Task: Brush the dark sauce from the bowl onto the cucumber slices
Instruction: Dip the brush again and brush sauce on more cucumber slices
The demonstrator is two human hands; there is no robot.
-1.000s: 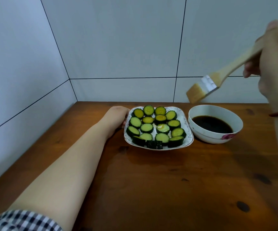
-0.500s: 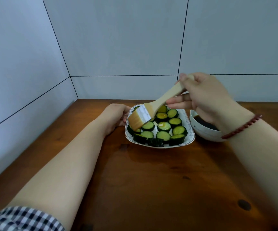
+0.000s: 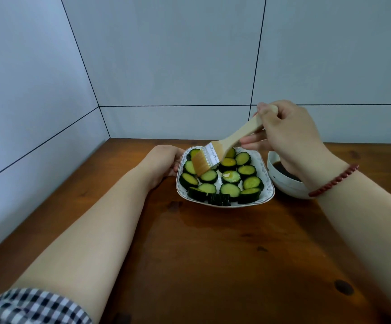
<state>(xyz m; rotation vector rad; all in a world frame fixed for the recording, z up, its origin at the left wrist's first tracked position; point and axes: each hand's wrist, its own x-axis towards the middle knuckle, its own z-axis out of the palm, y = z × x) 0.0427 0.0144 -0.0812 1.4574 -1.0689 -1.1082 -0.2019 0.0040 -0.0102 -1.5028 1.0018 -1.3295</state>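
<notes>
Brushing looks underway, not finished: the right hand (image 3: 288,136) pinches the brush (image 3: 215,157), bristles down on the cucumber slices (image 3: 222,178) at the plate's (image 3: 268,183) left; slices there stay pale green (right-side ones look yellower). The left hand (image 3: 164,163) cups the plate's left rim. Right of the plate, the bowl (image 3: 283,185) holds dark sauce (image 3: 281,170).

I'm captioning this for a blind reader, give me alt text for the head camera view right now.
A right hand holds a wooden pastry brush, bristles down over cucumber slices on a white plate, while the left hand steadies the plate's left edge. A white bowl of dark sauce sits just right on the wooden table.
</notes>
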